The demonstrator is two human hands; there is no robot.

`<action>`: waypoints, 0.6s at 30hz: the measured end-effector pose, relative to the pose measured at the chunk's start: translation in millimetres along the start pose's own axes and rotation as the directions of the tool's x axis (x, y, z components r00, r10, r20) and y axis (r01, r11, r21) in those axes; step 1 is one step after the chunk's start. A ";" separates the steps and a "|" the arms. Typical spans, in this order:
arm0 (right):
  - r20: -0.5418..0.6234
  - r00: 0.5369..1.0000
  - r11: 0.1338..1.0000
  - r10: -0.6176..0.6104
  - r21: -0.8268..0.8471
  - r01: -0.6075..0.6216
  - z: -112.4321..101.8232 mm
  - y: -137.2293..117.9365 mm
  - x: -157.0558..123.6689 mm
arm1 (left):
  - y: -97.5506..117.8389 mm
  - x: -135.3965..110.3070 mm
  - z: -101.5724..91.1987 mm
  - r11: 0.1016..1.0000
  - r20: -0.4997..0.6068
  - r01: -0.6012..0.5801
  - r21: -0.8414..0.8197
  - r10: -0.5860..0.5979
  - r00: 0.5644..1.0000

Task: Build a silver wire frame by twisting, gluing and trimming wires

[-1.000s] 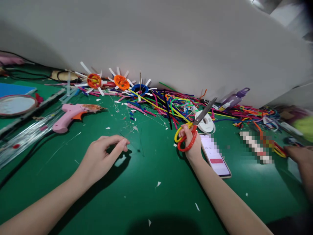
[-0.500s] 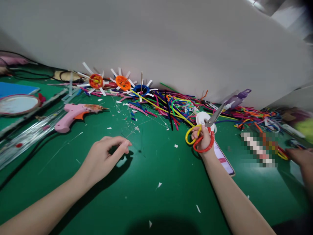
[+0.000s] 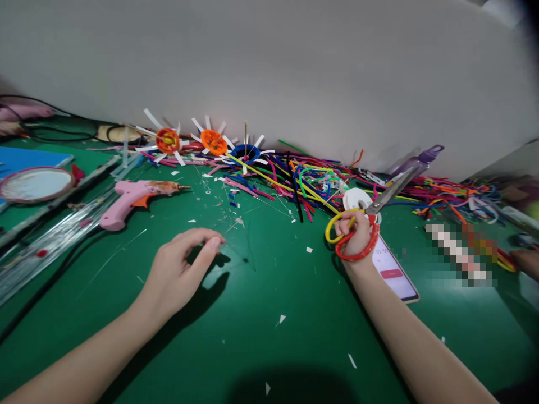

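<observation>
My left hand (image 3: 182, 272) hovers above the green table (image 3: 252, 348), thumb and index finger pinched together. A very thin strand seems to run from the fingertips to a small whitish scrap (image 3: 240, 221); whether they hold it I cannot make out. Scissors (image 3: 389, 193) with one yellow and one red handle are in my right hand (image 3: 356, 230), fingers curled through the loops and blades pointing up and right. Just behind this hand lie a white disc-shaped roll (image 3: 352, 197) and a phone (image 3: 398, 275) with a lit screen, partly covered by my hand and wrist.
A pink glue gun (image 3: 126, 202) lies at left beside clear plastic wrapping (image 3: 54, 249). Along the wall are white-spoked discs (image 3: 214, 142), a heap of colourful pipe cleaners (image 3: 311, 185) and a purple bottle (image 3: 415, 163). Another person's hand (image 3: 526, 262) is at the right edge.
The whole view has shifted slightly, so things appear a little further right. The scissor blades have tilted a bit more to the right. My left hand keeps its pinch.
</observation>
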State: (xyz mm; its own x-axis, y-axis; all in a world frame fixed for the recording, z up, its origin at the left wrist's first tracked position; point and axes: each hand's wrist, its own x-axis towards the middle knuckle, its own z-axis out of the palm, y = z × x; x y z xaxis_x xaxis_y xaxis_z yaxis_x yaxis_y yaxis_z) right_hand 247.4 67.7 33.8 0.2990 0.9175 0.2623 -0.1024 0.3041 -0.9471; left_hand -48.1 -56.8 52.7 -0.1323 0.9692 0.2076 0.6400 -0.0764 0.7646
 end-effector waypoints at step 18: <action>0.153 0.986 0.997 -0.072 0.052 0.065 61.8 23.1 -11.5 | -10.9 -2.2 5.9 0.945 -0.313 -0.327 -0.003 0.310 0.898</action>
State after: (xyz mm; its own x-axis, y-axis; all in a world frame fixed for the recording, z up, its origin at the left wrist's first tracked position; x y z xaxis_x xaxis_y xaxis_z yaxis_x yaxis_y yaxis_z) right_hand 183.0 80.0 20.4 0.1573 0.9216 0.3548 -0.1317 0.3756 -0.9174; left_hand -50.4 -56.7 40.3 -0.1574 0.7735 0.6139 0.6462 -0.3894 0.6563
